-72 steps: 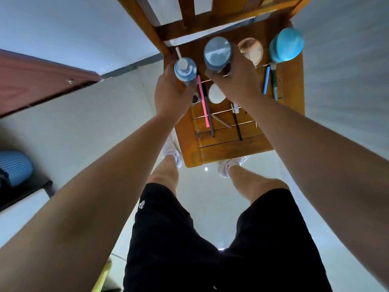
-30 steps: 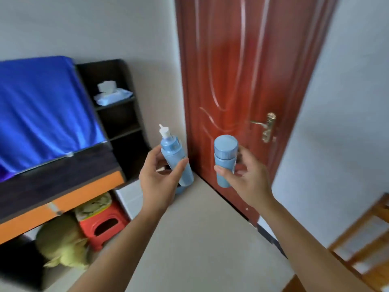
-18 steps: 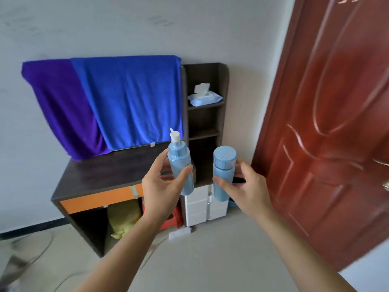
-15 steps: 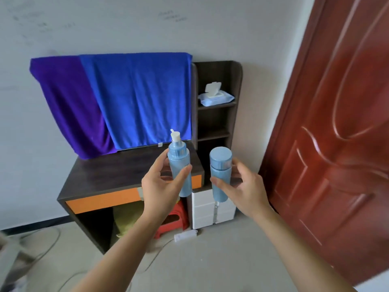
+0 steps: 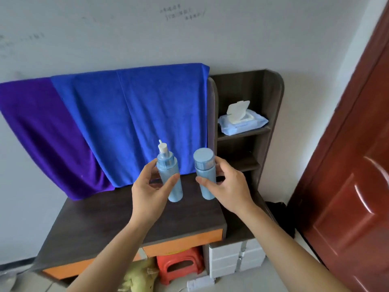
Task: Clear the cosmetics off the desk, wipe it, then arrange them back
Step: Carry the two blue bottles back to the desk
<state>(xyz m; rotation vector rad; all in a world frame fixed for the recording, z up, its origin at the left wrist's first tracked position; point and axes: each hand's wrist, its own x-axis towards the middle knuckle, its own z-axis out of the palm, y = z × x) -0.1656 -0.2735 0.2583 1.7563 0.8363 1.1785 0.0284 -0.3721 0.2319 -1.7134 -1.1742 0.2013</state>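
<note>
My left hand (image 5: 150, 192) grips a light blue pump bottle (image 5: 170, 178) with a white nozzle, held upright. My right hand (image 5: 228, 187) grips a light blue capped bottle (image 5: 205, 173), also upright. Both bottles hang in the air above the back of the dark wooden desk (image 5: 101, 222), a little apart from each other. The desk top carries nothing that I can see.
A blue towel (image 5: 134, 121) and a purple towel (image 5: 42, 127) hang on the wall behind the desk. A dark shelf unit (image 5: 269, 123) at the right holds a pack of wet wipes (image 5: 242, 121). White drawers (image 5: 235, 260) and a red stool (image 5: 179, 264) stand below. A red door (image 5: 353, 165) is at the right.
I have lifted the two bottles off the wooden chair, turned past the door and come up to the desk. Both hands now hold them over its top.
</note>
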